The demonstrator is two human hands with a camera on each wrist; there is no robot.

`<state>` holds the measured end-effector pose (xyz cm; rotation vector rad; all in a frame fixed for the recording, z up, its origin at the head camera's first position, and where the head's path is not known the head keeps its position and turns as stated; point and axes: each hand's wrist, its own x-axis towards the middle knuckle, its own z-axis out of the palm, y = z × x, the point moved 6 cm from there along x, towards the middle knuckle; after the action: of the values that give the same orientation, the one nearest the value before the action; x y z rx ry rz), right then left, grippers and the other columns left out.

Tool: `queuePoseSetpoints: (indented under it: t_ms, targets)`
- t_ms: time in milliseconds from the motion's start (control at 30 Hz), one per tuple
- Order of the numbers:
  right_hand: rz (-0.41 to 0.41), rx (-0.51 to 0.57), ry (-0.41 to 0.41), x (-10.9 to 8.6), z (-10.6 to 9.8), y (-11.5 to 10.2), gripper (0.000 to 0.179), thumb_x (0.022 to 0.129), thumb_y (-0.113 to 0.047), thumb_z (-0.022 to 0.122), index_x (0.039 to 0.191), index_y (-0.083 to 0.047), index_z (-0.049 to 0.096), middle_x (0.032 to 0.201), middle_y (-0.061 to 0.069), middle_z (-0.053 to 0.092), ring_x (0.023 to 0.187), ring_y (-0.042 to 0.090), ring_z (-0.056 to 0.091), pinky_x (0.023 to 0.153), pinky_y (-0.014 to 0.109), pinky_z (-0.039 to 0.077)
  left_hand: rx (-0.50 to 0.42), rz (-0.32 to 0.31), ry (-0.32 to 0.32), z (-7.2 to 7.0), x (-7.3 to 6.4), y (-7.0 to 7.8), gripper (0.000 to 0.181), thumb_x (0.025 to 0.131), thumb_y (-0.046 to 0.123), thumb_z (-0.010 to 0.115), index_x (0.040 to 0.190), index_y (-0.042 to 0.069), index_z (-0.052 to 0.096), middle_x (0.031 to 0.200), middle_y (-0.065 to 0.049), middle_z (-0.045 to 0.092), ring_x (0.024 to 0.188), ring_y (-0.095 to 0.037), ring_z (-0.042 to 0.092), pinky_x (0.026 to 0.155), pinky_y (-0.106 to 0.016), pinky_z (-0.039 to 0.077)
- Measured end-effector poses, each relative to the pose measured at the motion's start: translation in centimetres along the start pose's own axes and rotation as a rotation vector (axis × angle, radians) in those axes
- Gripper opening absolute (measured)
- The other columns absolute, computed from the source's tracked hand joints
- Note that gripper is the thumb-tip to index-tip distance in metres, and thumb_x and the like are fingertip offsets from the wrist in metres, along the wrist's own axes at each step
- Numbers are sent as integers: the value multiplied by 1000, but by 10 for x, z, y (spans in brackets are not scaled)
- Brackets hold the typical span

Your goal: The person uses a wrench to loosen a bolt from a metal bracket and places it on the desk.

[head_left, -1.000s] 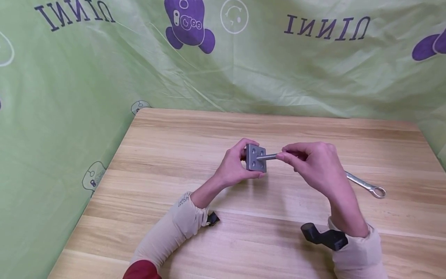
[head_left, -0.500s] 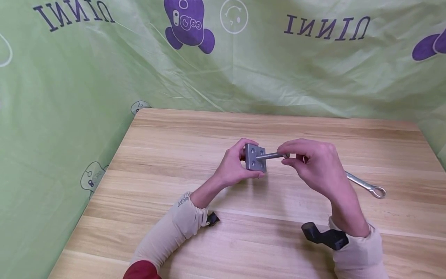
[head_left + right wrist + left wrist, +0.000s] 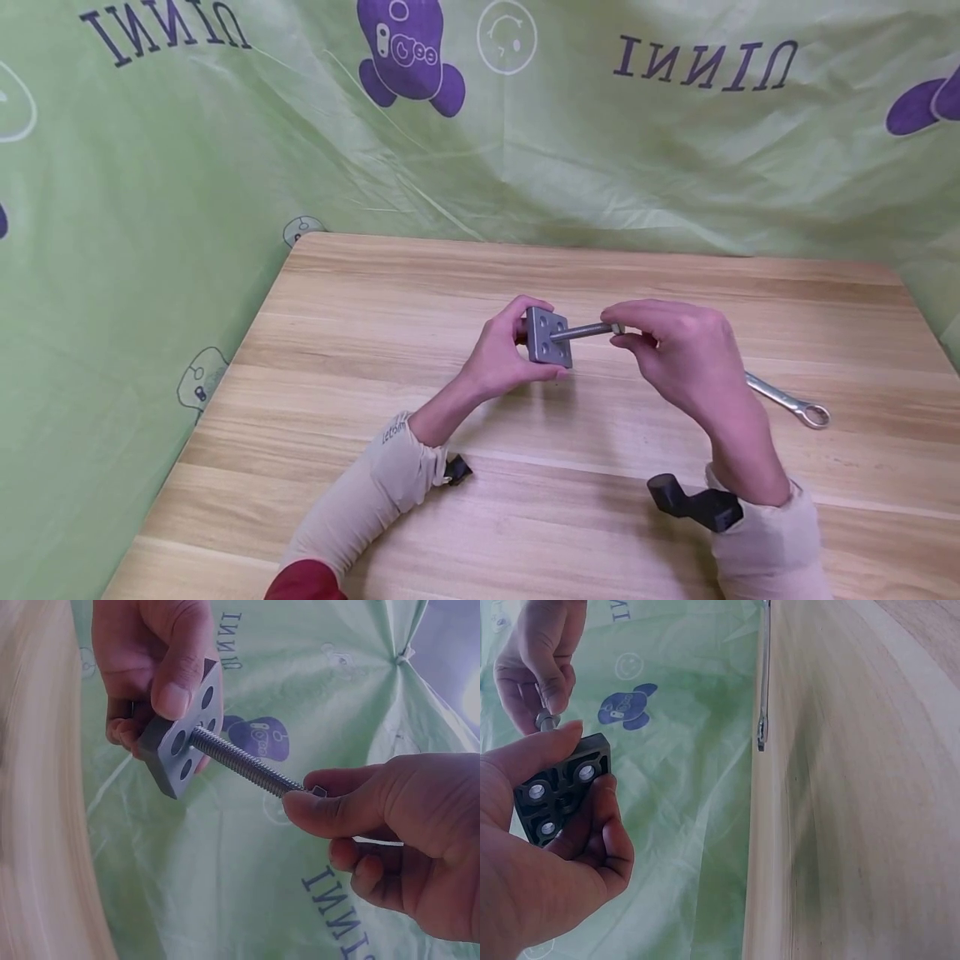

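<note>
My left hand (image 3: 498, 354) grips a grey square plate (image 3: 536, 333) by its edges, held up over the table. Several round holes go through the plate. From its middle a threaded bolt (image 3: 244, 765) sticks out toward my right hand (image 3: 682, 350). Thumb and forefinger of that hand pinch the bolt's outer end, where a hex piece (image 3: 618, 328) shows between them. In the left wrist view, the plate's back (image 3: 562, 787) is dark and ribbed, with shiny threaded inserts in its holes. The left thumb lies along one edge, and the curled fingers support the opposite side.
A silver combination wrench (image 3: 776, 394) lies on the wooden table (image 3: 420, 283), partly behind the right wrist. Black camera mounts (image 3: 697, 504) sit on both beige sleeves. Green printed cloth (image 3: 570, 167) hangs behind the table and along its left side.
The right fingers have loosened and regripped farther out, so the hex piece at the bolt's end now shows. The bolt's outer end has risen slightly. The left hand holds the plate almost still.
</note>
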<state>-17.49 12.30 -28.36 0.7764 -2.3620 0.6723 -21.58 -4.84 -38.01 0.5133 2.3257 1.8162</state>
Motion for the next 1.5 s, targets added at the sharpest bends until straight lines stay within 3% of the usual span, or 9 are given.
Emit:
queuePoseSetpoints:
  t_ms: [133,333,567,667,833,1033,1267,1500]
  targets:
    - [-35,-16,25,1,1,-2,32,63,11,81,87,-10,78,85,5,77,75,22,74,64,34,55,-23,-11,11,-2,0,-1,73,63,-1,85,126,5,49,108,-19,70,85,-15,68,85,-43,54]
    - [-83,28,64,2,1,-3,28,64,14,80,84,-5,77,84,8,77,76,23,74,66,34,56,-30,-18,25,-4,0,-1,74,63,0,85,127,5,49,106,-20,70,82,-13,68,81,-41,55]
    - [-55,117,72,1,3,5,24,65,11,80,83,-4,77,82,10,77,73,25,73,70,8,51,-54,3,22,-7,2,1,73,63,-4,84,127,2,48,106,-24,70,80,-12,68,74,-27,55]
    - [-38,145,100,1,3,10,24,63,11,81,83,-3,77,81,11,77,72,17,73,69,1,46,-55,3,25,-9,4,1,74,63,-4,84,128,1,47,106,-25,70,78,-10,68,73,-26,54]
    - [25,220,152,1,1,21,27,60,13,82,82,-2,78,79,13,76,70,-9,63,65,0,42,-51,-11,47,-13,7,-4,75,63,-3,84,128,1,48,106,-24,69,78,-10,67,74,-27,55]
    - [161,269,183,-1,6,38,27,59,12,84,81,-3,78,73,14,75,62,-20,51,58,2,39,-61,-46,77,-20,10,-14,75,62,-4,84,128,2,48,107,-24,68,80,-13,67,71,-23,53]
    - [380,282,95,-6,30,66,23,65,6,84,85,-5,79,71,15,74,52,-15,50,47,8,37,-69,-102,105,-27,15,-30,77,62,-5,84,130,2,47,112,-23,67,89,-23,69,76,-25,55]
    - [507,306,-5,-13,60,89,21,68,-1,84,89,-3,78,81,17,75,51,-11,51,47,11,41,-45,-171,122,-35,19,-45,80,62,-6,84,131,6,47,116,-22,65,98,-31,68,84,-31,56]
